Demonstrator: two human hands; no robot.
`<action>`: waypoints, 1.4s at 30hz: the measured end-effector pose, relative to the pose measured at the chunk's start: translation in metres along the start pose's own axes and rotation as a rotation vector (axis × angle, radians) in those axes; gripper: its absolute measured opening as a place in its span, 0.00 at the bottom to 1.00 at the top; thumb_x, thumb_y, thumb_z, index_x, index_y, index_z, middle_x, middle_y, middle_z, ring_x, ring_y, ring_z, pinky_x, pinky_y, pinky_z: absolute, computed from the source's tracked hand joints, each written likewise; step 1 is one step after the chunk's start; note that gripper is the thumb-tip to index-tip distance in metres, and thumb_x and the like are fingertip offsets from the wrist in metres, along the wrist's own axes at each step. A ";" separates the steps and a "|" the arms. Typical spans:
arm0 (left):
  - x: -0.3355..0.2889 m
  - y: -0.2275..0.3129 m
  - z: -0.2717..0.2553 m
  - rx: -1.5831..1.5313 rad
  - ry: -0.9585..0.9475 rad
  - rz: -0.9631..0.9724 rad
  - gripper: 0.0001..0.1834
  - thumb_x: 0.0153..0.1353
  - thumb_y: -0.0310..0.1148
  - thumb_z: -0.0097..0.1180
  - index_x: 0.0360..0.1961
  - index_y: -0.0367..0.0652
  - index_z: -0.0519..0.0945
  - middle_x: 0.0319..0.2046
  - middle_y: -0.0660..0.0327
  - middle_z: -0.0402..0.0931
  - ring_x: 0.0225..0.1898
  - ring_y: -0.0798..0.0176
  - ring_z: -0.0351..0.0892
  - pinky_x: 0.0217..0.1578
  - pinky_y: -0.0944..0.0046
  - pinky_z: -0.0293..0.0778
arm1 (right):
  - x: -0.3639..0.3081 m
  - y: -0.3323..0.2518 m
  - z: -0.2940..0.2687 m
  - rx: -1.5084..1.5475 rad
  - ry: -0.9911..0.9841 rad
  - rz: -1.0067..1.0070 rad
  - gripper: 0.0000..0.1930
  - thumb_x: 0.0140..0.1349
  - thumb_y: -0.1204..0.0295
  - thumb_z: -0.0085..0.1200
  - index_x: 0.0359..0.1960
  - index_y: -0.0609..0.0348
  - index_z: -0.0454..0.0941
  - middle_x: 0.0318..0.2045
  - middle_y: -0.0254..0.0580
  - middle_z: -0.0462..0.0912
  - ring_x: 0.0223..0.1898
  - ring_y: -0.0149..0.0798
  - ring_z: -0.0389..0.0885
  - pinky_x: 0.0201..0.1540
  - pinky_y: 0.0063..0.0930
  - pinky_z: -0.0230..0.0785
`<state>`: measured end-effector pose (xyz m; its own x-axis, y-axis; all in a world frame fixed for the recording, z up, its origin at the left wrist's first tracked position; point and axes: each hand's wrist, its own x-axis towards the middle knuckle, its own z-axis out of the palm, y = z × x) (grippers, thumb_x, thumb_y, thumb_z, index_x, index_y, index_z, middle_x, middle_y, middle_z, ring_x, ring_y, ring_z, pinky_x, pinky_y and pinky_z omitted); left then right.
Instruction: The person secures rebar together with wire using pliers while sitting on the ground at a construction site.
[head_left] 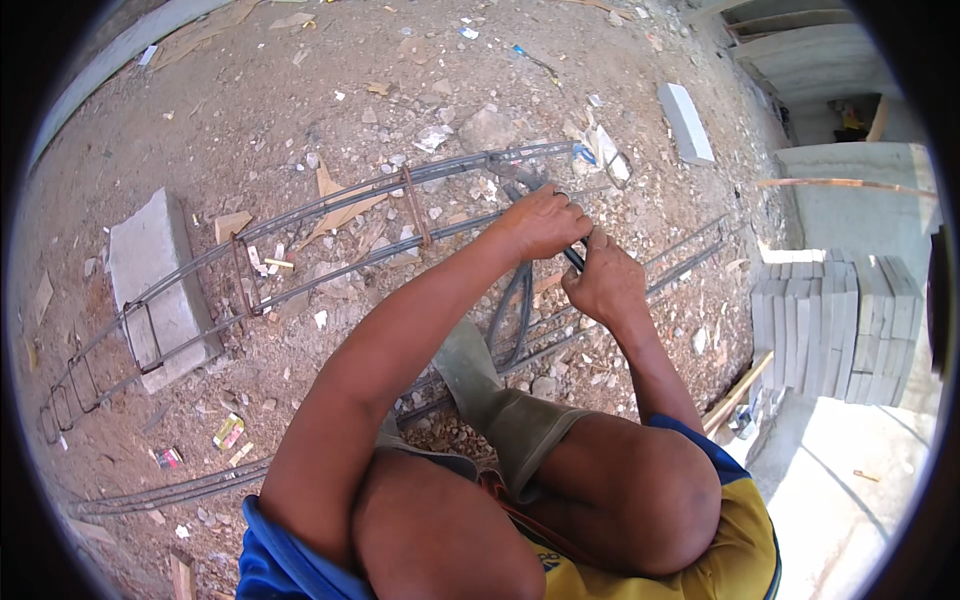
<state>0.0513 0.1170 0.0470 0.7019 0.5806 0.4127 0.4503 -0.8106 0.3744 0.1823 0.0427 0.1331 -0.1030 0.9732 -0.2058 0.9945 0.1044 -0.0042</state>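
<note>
A long dark hand tool runs between my hands, its kind partly hidden by my fingers. My left hand is closed around its upper part, close to the end of a steel rebar cage. Lower and to the right, my right hand is closed on the black lower part. The cage has long dark bars joined by rusty square stirrups. Beneath my hands hangs a loop of dark wire or thin rod, next to my boot.
Pale concrete blocks lie at left and far right; the left one is under the cage. More bars cross the rubble-strewn ground. Stacked grey slabs stand at right. My rubber boot is planted between bars.
</note>
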 end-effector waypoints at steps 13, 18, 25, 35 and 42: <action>-0.008 0.012 0.007 0.244 0.251 0.062 0.11 0.61 0.32 0.53 0.45 0.52 0.76 0.37 0.64 0.80 0.42 0.60 0.84 0.58 0.50 0.67 | 0.034 0.060 0.005 1.292 -0.874 0.454 0.15 0.64 0.61 0.61 0.28 0.59 0.74 0.13 0.35 0.74 0.09 0.31 0.68 0.11 0.24 0.56; -0.013 0.003 0.009 0.177 -0.022 0.058 0.11 0.62 0.32 0.51 0.46 0.51 0.77 0.38 0.62 0.81 0.43 0.61 0.84 0.59 0.51 0.66 | 0.020 0.037 0.013 0.960 -0.652 0.358 0.13 0.64 0.65 0.60 0.30 0.62 0.74 0.14 0.39 0.75 0.11 0.33 0.71 0.13 0.30 0.63; -0.008 0.002 -0.008 0.185 -0.122 0.074 0.10 0.64 0.31 0.50 0.45 0.51 0.78 0.41 0.62 0.82 0.44 0.61 0.84 0.58 0.49 0.66 | 0.014 0.030 0.019 0.749 -0.521 0.305 0.13 0.69 0.64 0.53 0.37 0.65 0.76 0.19 0.39 0.77 0.13 0.33 0.70 0.17 0.29 0.62; -0.031 0.026 -0.033 0.209 0.093 0.186 0.24 0.60 0.30 0.53 0.60 0.47 0.71 0.65 0.57 0.66 0.70 0.57 0.61 0.70 0.46 0.54 | -0.047 0.011 0.031 1.406 -0.378 0.329 0.14 0.71 0.66 0.54 0.46 0.68 0.78 0.19 0.36 0.76 0.14 0.28 0.69 0.17 0.23 0.57; -0.108 0.049 -0.065 -0.486 0.361 -0.430 0.38 0.64 0.34 0.61 0.71 0.40 0.56 0.70 0.49 0.55 0.67 0.51 0.64 0.65 0.48 0.61 | -0.093 0.028 0.067 1.337 -0.404 0.227 0.14 0.69 0.64 0.57 0.45 0.65 0.81 0.21 0.34 0.79 0.21 0.27 0.75 0.24 0.24 0.65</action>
<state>-0.0384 0.0197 0.0742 0.2564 0.8959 0.3628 0.2905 -0.4295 0.8551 0.2212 -0.0584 0.0863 -0.1554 0.7936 -0.5882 0.2784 -0.5362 -0.7969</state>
